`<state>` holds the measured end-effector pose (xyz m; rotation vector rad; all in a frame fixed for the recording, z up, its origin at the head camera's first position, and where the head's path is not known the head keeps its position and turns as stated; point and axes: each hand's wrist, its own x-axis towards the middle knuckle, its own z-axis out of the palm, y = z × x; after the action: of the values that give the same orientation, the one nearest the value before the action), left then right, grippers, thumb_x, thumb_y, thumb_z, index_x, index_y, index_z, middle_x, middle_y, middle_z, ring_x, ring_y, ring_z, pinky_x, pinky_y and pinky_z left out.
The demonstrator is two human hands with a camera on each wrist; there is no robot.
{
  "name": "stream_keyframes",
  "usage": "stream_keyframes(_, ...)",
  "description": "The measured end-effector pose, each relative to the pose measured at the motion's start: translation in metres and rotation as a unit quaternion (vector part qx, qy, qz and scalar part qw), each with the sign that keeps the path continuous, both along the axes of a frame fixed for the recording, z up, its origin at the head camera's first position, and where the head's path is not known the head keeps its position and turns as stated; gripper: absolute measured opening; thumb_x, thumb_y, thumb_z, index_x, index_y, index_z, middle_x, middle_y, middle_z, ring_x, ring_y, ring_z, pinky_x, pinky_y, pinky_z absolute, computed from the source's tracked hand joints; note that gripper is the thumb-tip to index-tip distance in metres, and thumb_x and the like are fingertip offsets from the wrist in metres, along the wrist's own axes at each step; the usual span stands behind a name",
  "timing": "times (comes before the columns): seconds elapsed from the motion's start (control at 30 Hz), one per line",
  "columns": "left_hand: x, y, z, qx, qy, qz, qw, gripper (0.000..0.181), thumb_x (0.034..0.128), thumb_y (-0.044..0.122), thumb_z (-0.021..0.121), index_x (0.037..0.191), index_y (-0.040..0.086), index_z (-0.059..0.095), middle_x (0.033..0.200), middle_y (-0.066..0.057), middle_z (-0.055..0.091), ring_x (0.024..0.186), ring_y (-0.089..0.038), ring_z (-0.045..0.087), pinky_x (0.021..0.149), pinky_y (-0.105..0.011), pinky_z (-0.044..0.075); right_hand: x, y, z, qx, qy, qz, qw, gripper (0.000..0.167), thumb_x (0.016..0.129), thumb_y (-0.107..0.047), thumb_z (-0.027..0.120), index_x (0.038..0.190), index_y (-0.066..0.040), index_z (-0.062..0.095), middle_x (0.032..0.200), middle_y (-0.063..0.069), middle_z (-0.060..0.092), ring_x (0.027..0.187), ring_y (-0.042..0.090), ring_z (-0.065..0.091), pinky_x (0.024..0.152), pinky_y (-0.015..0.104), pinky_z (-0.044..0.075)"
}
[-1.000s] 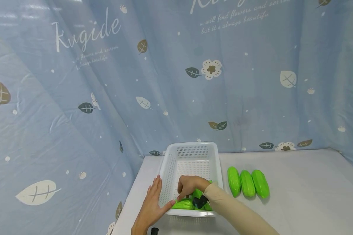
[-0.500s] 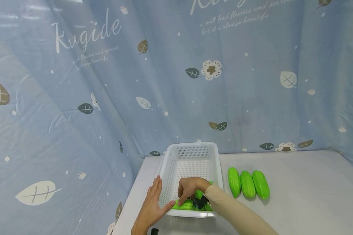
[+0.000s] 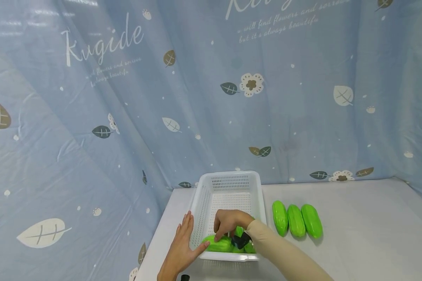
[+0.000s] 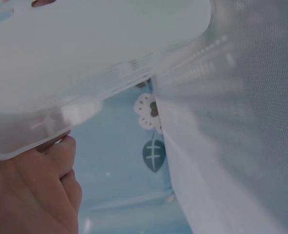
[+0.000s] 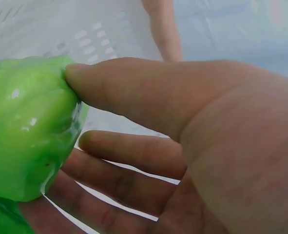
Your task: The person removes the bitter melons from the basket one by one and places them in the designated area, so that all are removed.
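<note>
In the head view, my right hand (image 3: 227, 223) reaches down into a white perforated plastic basket (image 3: 231, 195). It grips a glossy, bright green ridged gourd (image 3: 218, 244) lying crosswise at the near end. The right wrist view shows the thumb on the top end of the gourd (image 5: 29, 122) and fingers around its underside. More green pieces lie in the basket beside it, partly hidden by the wrist. My left hand (image 3: 183, 244) rests against the near-left corner of the basket, fingers extended along its outside and thumb over the rim. The left wrist view shows only part of the left hand (image 4: 36, 190).
Several similar items are out: three green gourds (image 3: 296, 219) lie side by side on the white table (image 3: 358, 226), right of the basket. A blue patterned curtain (image 3: 211, 97) hangs behind and to the left. The black wrist mount (image 3: 240, 240) is over the basket.
The gourd under my right hand has shifted slightly left and away, and more of it shows. The right thumb has moved along with it. My left hand has stayed in place.
</note>
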<state>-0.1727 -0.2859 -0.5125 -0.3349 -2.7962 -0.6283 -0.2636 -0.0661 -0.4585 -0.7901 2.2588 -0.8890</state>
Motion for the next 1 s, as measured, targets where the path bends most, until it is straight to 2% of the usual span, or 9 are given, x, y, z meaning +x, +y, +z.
stream_keyframes(0.3,0.0,0.0,0.0,0.014,-0.016,0.0,0.9998,0.104,0.0896,0.063,0.068,0.161,-0.001,0.029,0.173,-0.014,0.022,0.159,-0.037,0.026,0.123,-0.066,0.025,-0.003,0.013,0.007,-0.048,-0.01,-0.032,0.9983,0.027,0.085,-0.015,0.084,0.107,0.0,0.08,0.089,0.006,0.079,0.067,0.017,0.073,0.065,0.044,0.065)
stream_keyframes(0.5,0.0,0.001,0.001,0.02,-0.02,0.005,0.9996,0.103,0.0896,0.06,0.071,0.161,0.0,0.029,0.174,-0.013,0.021,0.16,-0.038,0.024,0.123,-0.066,0.023,-0.005,0.026,0.01,-0.087,-0.019,-0.056,0.9945,0.034,0.086,-0.015,0.083,0.113,0.005,0.077,0.103,0.013,0.079,0.078,0.019,0.074,0.064,0.041,0.065)
stream_keyframes(0.57,0.001,0.001,0.002,0.023,-0.02,0.006,0.9995,0.102,0.0894,0.058,0.072,0.162,0.001,0.028,0.174,-0.012,0.021,0.16,-0.037,0.023,0.127,-0.06,0.019,-0.006,0.03,0.01,-0.098,-0.022,-0.063,0.9929,0.036,0.086,-0.015,0.083,0.114,0.005,0.076,0.106,0.014,0.079,0.081,0.02,0.075,0.065,0.042,0.065)
stream_keyframes(0.63,0.001,0.0,0.002,0.027,-0.02,0.005,0.9994,0.102,0.0894,0.058,0.071,0.162,0.001,0.028,0.174,-0.011,0.021,0.16,-0.036,0.022,0.132,-0.048,0.012,-0.007,0.034,0.01,-0.107,-0.023,-0.071,0.9915,0.035,0.086,-0.016,0.083,0.115,0.003,0.077,0.107,0.013,0.079,0.081,0.02,0.075,0.066,0.043,0.065)
stream_keyframes(0.73,0.0,0.0,0.003,0.025,-0.019,0.001,0.9995,0.103,0.0895,0.061,0.07,0.163,0.002,0.027,0.174,-0.011,0.021,0.161,-0.036,0.022,0.133,-0.045,0.009,-0.009,0.039,0.011,-0.117,-0.022,-0.077,0.9899,0.031,0.087,-0.018,0.083,0.112,0.0,0.079,0.105,0.01,0.079,0.08,0.018,0.075,0.068,0.043,0.065)
stream_keyframes(0.77,0.0,0.0,0.003,0.024,-0.019,0.0,0.9995,0.104,0.0895,0.061,0.07,0.163,0.002,0.027,0.174,-0.011,0.02,0.161,-0.036,0.022,0.133,-0.046,0.011,-0.009,0.041,0.011,-0.12,-0.022,-0.077,0.9895,0.029,0.087,-0.018,0.083,0.111,-0.001,0.079,0.103,0.01,0.08,0.08,0.017,0.075,0.069,0.044,0.065)
stream_keyframes(0.87,0.001,0.0,0.003,0.022,-0.021,0.0,0.9995,0.104,0.0893,0.061,0.07,0.163,0.001,0.027,0.174,-0.012,0.021,0.16,-0.037,0.023,0.126,-0.062,0.021,-0.009,0.045,0.01,-0.132,-0.026,-0.077,0.9879,0.027,0.088,-0.019,0.082,0.109,-0.002,0.08,0.1,0.008,0.08,0.079,0.016,0.074,0.069,0.044,0.065)
stream_keyframes(1.0,0.002,0.001,0.002,0.027,-0.033,0.004,0.9991,0.105,0.0885,0.061,0.071,0.163,0.002,0.026,0.174,-0.011,0.02,0.161,-0.036,0.022,0.123,-0.065,0.021,-0.008,0.052,0.008,-0.145,-0.038,-0.092,0.9845,0.029,0.089,-0.018,0.081,0.111,0.0,0.079,0.103,0.009,0.08,0.079,0.015,0.074,0.07,0.043,0.065)
